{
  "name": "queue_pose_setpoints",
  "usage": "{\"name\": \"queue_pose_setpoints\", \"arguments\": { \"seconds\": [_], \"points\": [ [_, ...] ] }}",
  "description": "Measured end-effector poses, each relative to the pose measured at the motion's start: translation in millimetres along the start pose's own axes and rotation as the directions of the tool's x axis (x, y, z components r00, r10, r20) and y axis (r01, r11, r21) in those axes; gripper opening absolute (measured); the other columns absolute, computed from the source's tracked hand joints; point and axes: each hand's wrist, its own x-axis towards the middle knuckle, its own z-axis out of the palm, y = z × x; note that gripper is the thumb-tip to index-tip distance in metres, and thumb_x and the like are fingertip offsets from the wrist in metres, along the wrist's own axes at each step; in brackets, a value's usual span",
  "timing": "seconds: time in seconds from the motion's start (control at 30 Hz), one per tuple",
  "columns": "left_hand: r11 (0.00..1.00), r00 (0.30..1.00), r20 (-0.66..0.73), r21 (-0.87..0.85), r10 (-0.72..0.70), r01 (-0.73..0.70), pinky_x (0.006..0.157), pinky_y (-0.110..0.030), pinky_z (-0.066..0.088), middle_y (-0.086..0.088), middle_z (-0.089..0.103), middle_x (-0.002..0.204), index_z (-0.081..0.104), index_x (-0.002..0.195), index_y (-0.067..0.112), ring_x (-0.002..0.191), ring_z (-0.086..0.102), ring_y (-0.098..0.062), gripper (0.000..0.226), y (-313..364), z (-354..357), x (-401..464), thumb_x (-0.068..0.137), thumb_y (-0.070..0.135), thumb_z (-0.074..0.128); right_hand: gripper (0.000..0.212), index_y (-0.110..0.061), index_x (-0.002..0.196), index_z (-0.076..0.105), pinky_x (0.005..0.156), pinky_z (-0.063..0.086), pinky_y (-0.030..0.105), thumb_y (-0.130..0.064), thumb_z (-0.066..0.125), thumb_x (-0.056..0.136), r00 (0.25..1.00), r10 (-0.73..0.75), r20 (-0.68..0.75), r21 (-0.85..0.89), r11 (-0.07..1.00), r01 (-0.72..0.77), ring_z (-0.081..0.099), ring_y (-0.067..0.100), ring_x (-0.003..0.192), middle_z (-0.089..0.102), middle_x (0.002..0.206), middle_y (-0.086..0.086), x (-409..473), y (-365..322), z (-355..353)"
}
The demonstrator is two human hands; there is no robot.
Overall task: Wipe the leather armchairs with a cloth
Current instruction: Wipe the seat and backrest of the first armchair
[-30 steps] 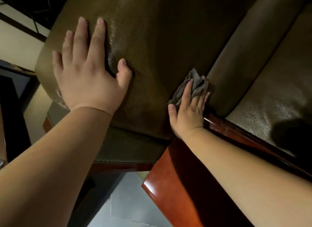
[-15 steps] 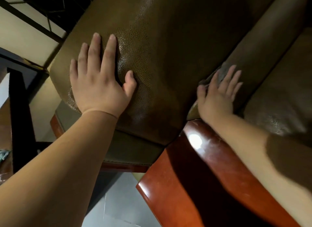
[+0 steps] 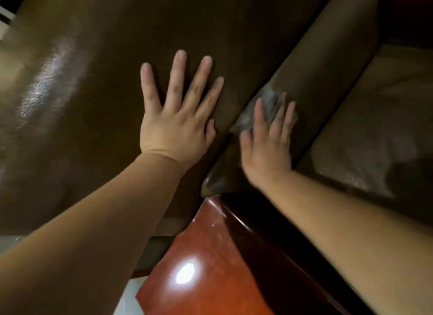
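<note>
A person's left hand lies flat, fingers spread, on the glossy olive-brown leather back of an armchair. Just to its right, the right hand presses a crumpled grey cloth with straight fingers against the padded leather roll beside the seat cushion. Below, a polished reddish wooden armrest catches a bright spot of light. No writing is legible.

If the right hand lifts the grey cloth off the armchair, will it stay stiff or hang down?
Probably it hangs limp: the cloth lies crumpled in soft folds under the right hand. It looks thin, so likely light. On the glossy leather armchair it may slide easily when pushed.
</note>
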Motion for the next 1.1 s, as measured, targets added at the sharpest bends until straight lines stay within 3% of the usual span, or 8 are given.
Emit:
{"name": "queue_pose_setpoints", "arguments": {
  "seconds": [0.1, 0.2, 0.27, 0.37, 0.43, 0.67, 0.9, 1.1],
  "points": [
    [1.000, 1.000, 0.008, -0.008, -0.001, 0.001, 0.116, -0.063, -0.028, -0.007, -0.013, 0.176, 0.001, 0.170, 0.028, 0.155, -0.023, -0.043, 0.076, 6.9, 8.0, 1.7, 0.105, 0.058, 0.029, 0.067, -0.015, 0.165, 0.023, 0.121, 0.026, 0.066, -0.051, 0.036, 0.109, 0.957, -0.284, 0.050, -0.042, 0.957, 0.287, 0.011, 0.054, 0.154, 0.011, 0.167, 0.032, -72.1, 6.8, 28.3],
    [1.000, 0.999, -0.051, -0.019, 0.006, -0.007, 0.120, -0.063, -0.025, -0.010, -0.002, 0.177, 0.008, 0.170, 0.026, 0.157, -0.018, -0.045, 0.076, 5.3, 16.0, 0.8, 0.105, 0.055, 0.036, 0.074, -0.017, 0.166, 0.009, 0.116, 0.031, 0.069, -0.059, 0.024, 0.107, 0.915, -0.384, 0.127, -0.021, 0.921, 0.389, 0.006, 0.049, 0.156, 0.006, 0.169, 0.028, -60.6, 29.3, 20.4],
    [1.000, 0.994, -0.109, -0.016, -0.006, 0.004, 0.123, -0.063, -0.020, -0.010, 0.005, 0.177, 0.015, 0.170, 0.026, 0.158, -0.015, -0.044, 0.074, 7.7, 20.5, 4.2, 0.105, 0.054, 0.038, 0.084, -0.017, 0.166, -0.003, 0.123, 0.018, 0.067, -0.062, 0.025, 0.101, 0.958, -0.274, 0.084, -0.050, 0.959, 0.279, -0.006, 0.048, 0.156, -0.003, 0.169, 0.027, -1.2, 35.6, -1.4],
    [0.999, 0.982, -0.184, -0.015, -0.038, 0.035, 0.126, -0.061, -0.012, -0.008, 0.013, 0.176, 0.022, 0.168, 0.027, 0.160, -0.008, -0.043, 0.072, 14.9, 26.3, 11.6, 0.103, 0.052, 0.041, 0.075, -0.010, 0.166, 0.015, 0.126, 0.008, 0.063, -0.052, 0.027, 0.105, 0.983, 0.105, -0.153, -0.023, 0.994, -0.110, -0.006, 0.048, 0.157, -0.004, 0.169, 0.030, 109.6, 48.5, -45.3],
    [0.999, 0.980, -0.194, -0.017, -0.049, 0.046, 0.127, -0.059, -0.009, -0.008, 0.017, 0.175, 0.024, 0.168, 0.027, 0.159, -0.002, -0.043, 0.072, 18.2, 29.0, 13.6, 0.103, 0.052, 0.043, 0.070, -0.007, 0.164, 0.018, 0.127, 0.009, 0.060, -0.045, 0.028, 0.106, 0.969, 0.164, -0.183, -0.032, 0.985, -0.172, -0.005, 0.044, 0.158, -0.004, 0.170, 0.027, 134.3, 49.8, -54.0],
    [0.998, 0.980, -0.191, 0.028, -0.056, 0.063, 0.128, -0.058, -0.004, -0.010, 0.019, 0.175, 0.028, 0.167, 0.026, 0.162, -0.006, -0.040, 0.075, 17.1, 29.0, 8.6, 0.100, 0.054, 0.046, 0.078, -0.008, 0.164, 0.011, 0.124, 0.019, 0.061, -0.051, 0.034, 0.103, 0.931, -0.318, 0.178, -0.006, 0.946, 0.324, -0.006, 0.042, 0.159, -0.004, 0.170, 0.028, -19.3, 39.7, -13.9],
    [0.994, 0.978, -0.179, -0.035, -0.107, 0.102, 0.129, -0.054, -0.009, -0.014, 0.004, 0.176, 0.026, 0.168, 0.023, 0.162, -0.009, -0.037, 0.080, 36.8, 34.9, 14.9, 0.100, 0.060, 0.045, 0.068, -0.015, 0.167, 0.010, 0.127, 0.010, 0.062, -0.046, 0.023, 0.108, 0.960, 0.246, -0.134, 0.119, 0.966, -0.231, -0.007, 0.041, 0.159, -0.006, 0.172, 0.022, 146.5, 64.1, -56.9],
    [0.994, 0.979, -0.175, -0.062, -0.102, 0.093, 0.128, -0.052, -0.010, -0.016, 0.005, 0.176, 0.027, 0.167, 0.024, 0.162, -0.009, -0.036, 0.083, 40.6, 42.5, 12.9, 0.098, 0.064, 0.045, 0.072, -0.015, 0.167, 0.013, 0.128, 0.010, 0.059, -0.045, 0.036, 0.106, 0.973, -0.201, 0.113, 0.099, 0.977, 0.190, -0.015, 0.038, 0.158, -0.010, 0.172, 0.020, 20.3, 41.4, -29.0]
  ]
}}
